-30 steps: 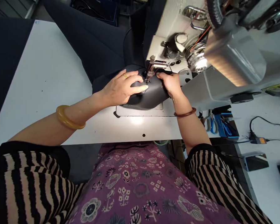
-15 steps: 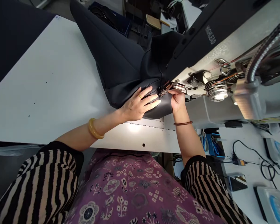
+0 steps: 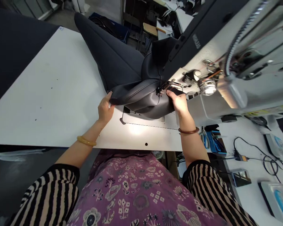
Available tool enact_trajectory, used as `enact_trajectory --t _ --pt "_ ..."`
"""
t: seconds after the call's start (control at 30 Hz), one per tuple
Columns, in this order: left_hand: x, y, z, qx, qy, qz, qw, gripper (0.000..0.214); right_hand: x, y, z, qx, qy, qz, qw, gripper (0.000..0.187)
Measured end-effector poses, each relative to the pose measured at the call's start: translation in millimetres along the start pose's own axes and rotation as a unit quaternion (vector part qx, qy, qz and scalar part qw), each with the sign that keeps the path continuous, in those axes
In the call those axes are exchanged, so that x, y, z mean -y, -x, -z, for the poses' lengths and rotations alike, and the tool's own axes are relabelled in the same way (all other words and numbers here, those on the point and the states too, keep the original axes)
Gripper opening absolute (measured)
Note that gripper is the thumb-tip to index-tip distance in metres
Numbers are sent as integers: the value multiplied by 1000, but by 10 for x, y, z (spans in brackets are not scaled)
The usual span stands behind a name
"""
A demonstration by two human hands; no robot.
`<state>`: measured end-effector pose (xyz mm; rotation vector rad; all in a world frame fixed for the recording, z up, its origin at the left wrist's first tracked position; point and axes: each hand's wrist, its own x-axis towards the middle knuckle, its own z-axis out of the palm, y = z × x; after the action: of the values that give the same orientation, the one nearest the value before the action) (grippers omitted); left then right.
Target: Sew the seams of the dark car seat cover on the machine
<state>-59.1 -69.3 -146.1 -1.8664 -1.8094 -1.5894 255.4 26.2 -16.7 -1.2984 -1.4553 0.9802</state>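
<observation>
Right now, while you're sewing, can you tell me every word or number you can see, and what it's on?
"HIGHLEAD", a bit blurred: on the dark panel of the sewing machine.
Yellow sticker on the machine: too blurred to read.
Small tag at the white table's corner: too small to read.

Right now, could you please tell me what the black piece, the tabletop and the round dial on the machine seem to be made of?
Black piece: leather or a synthetic like it, smooth with a soft sheen; it bends in supple folds.
Tabletop: possibly laminate, white and satin; its flat surface reflects light diffusely.
Round dial: most likely polished metal, given its bright, silvery highlights.
</observation>
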Motion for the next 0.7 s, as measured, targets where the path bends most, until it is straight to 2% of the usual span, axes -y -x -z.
enact_trajectory --t 0.03,0.1,0.13,0.17,0.23,0.27,0.33,0.4,0.43,0.47,0.53,0.6,0.67,0.7 --pt "46 -45 -4 -1 -1 0 1000 34 25 95 60 -24 45 21 998 31" --pt "80 -137 43 -7 -21 -5 1000 32 42 333 185 -63 92 71 991 19" --pt "67 -175 100 -5 -35 -13 999 32 27 475 238 -78 90 95 988 11" --pt "30 -204 179 -1 -49 -26 998 33 -7 627 276 -99 76 114 986 12" --pt "-130 -233 386 8 -70 -61 996 39 -128 948 288 -130 26 103 986 15" --pt "-256 -238 504 11 -77 -81 994 43 -207 1105 256 -131 -6 67 989 12" --pt "-589 -256 743 30 -103 -138 985 53 -375 1375 119 -91 -101 -62 989 12" --pt "-989 -330 963 86 -152 -209 962 63 -510 1552 -96 -28 -222 -222 949 18" --pt "-1193 -397 1060 123 -180 -234 948 67 -553 1597 -221 -3 -276 -286 918 19" --pt "-1389 -482 1146 164 -214 -231 935 71 -575 1613 -352 18 -319 -329 889 17" --pt "-1735 -691 1283 234 -288 -191 909 81 -559 1562 -609 52 -375 -365 851 7" --pt "-1999 -915 1373 272 -357 -141 882 89 -476 1429 -826 79 -420 -365 827 10" --pt "-2166 -1128 1425 282 -409 -109 861 92 -351 1262 -964 87 -489 -329 803 22" --pt "-2207 -1227 1441 279 -424 -100 856 91 -279 1185 -991 85 -513 -301 800 26"
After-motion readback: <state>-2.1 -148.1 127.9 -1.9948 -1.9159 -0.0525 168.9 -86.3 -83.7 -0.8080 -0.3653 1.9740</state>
